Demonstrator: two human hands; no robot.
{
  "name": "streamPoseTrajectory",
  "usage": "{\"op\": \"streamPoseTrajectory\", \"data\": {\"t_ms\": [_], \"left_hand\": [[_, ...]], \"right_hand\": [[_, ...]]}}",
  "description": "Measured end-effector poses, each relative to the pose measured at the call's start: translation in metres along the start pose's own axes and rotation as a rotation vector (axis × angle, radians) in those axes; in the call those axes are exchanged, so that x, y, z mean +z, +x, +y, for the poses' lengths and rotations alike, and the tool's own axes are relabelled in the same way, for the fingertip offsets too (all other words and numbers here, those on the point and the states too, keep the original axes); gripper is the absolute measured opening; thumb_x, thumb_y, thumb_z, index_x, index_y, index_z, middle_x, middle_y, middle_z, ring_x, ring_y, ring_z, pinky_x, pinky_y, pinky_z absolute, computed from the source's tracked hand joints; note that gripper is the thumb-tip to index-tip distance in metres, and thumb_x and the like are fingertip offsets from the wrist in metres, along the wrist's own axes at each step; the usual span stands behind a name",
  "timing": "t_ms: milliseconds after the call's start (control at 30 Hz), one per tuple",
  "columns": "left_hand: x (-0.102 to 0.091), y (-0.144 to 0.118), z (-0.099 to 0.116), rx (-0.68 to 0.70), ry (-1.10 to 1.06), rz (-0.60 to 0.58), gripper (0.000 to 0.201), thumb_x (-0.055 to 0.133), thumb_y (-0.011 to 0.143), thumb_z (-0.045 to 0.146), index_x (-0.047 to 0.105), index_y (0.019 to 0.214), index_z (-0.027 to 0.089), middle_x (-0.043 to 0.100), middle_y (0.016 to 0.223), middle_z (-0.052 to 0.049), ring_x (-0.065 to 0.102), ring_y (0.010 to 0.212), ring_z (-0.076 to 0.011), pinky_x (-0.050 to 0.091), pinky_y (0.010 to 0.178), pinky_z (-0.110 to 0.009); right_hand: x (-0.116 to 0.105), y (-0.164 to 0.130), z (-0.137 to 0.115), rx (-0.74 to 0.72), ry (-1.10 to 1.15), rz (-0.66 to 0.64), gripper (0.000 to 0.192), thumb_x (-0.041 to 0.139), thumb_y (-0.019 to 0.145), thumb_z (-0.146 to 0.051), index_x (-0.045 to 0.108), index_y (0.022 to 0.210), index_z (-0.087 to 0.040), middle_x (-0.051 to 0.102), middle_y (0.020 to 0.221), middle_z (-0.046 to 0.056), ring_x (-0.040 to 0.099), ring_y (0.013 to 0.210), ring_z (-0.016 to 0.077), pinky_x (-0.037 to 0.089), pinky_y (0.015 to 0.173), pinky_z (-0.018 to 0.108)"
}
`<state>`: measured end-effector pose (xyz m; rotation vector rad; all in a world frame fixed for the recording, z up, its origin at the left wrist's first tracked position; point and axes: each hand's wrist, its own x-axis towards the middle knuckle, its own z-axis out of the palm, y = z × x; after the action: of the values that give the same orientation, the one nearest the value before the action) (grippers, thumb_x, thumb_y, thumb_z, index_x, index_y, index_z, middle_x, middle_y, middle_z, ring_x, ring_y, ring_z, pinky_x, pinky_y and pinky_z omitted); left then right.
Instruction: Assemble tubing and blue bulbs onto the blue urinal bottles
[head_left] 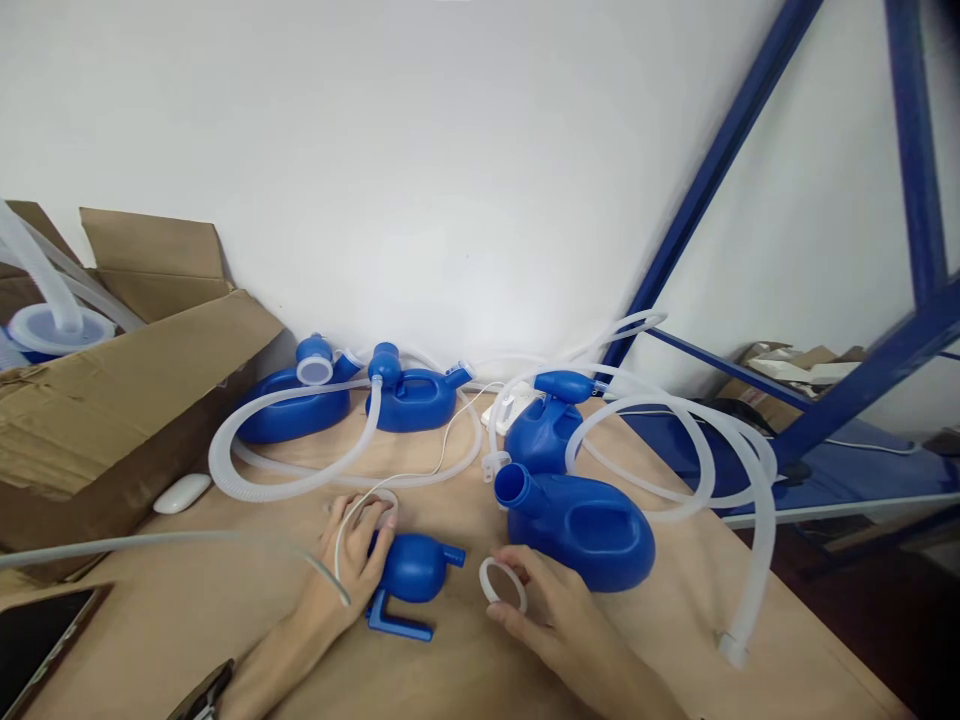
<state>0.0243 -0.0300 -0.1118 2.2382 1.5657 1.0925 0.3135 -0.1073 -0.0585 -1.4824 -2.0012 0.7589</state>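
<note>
My left hand (352,565) rests on a small blue bulb-shaped funnel piece (416,570) lying on the wooden table (465,670), fingers curled over its wide translucent end. My right hand (551,620) pinches a white ring (501,585) between thumb and fingers, just right of the funnel's spout. Directly behind the ring lies a blue plastic bottle (581,525) with an open round neck pointing left.
Three more blue bottles (412,395) with translucent corrugated hoses (285,485) lie along the white wall. An open cardboard box (112,400) stands at left, a white oval object (182,492) beside it. A dark tablet (37,640) lies at the near-left corner. Blue metal racking (862,390) rises at right.
</note>
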Motion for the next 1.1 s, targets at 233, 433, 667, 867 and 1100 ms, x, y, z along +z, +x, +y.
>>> {"op": "streamPoseTrajectory", "data": {"t_ms": [233, 433, 667, 867, 1100], "left_hand": [[0.002, -0.018, 0.047, 0.115, 0.136, 0.051, 0.047, 0.045, 0.102, 0.044, 0.064, 0.136, 0.019, 0.070, 0.114, -0.016, 0.061, 0.104, -0.0354, 0.051, 0.087, -0.049], [-0.030, -0.011, 0.072, -0.138, -0.043, -0.246, 0.069, 0.039, 0.100, 0.057, 0.041, 0.159, 0.021, 0.072, 0.083, -0.009, 0.068, 0.083, -0.0341, 0.053, 0.080, -0.050], [-0.027, -0.017, 0.096, -0.078, -0.496, -0.365, 0.059, 0.058, 0.097, 0.047, 0.046, 0.153, 0.036, 0.067, 0.137, -0.010, 0.070, 0.115, -0.0315, 0.060, 0.095, -0.047], [-0.003, -0.008, 0.105, 0.150, -0.334, -0.193, 0.062, 0.064, 0.088, 0.028, 0.055, 0.149, 0.029, 0.066, 0.142, -0.011, 0.068, 0.124, -0.0375, 0.063, 0.097, -0.050], [-0.001, 0.013, 0.115, 0.174, -0.346, -0.327, 0.055, 0.069, 0.084, 0.033, 0.068, 0.139, 0.031, 0.074, 0.131, -0.009, 0.076, 0.102, -0.0397, 0.064, 0.090, -0.050]], "right_hand": [[-0.013, 0.003, -0.009, 0.123, 0.164, 0.084, 0.072, 0.079, 0.083, -0.043, 0.051, 0.148, -0.030, 0.076, 0.123, 0.008, 0.073, 0.106, 0.0292, 0.062, 0.090, 0.046], [-0.015, 0.010, -0.009, -0.054, -0.014, 0.108, 0.054, 0.081, 0.082, -0.039, 0.066, 0.133, -0.026, 0.072, 0.131, 0.011, 0.068, 0.123, 0.0330, 0.056, 0.106, 0.051], [-0.005, 0.008, -0.022, -0.536, -0.242, 0.216, 0.053, 0.062, 0.095, -0.015, 0.056, 0.145, -0.032, 0.059, 0.151, 0.010, 0.063, 0.132, 0.0292, 0.058, 0.106, 0.049], [-0.005, 0.010, -0.035, -0.610, -0.253, 0.214, 0.054, 0.058, 0.099, -0.011, 0.060, 0.140, -0.047, 0.058, 0.152, 0.000, 0.061, 0.135, 0.0275, 0.060, 0.104, 0.050], [0.001, 0.003, -0.021, -0.419, -0.130, 0.298, 0.066, 0.062, 0.100, -0.026, 0.038, 0.158, -0.045, 0.062, 0.149, 0.002, 0.066, 0.129, 0.0290, 0.063, 0.101, 0.047]]}}
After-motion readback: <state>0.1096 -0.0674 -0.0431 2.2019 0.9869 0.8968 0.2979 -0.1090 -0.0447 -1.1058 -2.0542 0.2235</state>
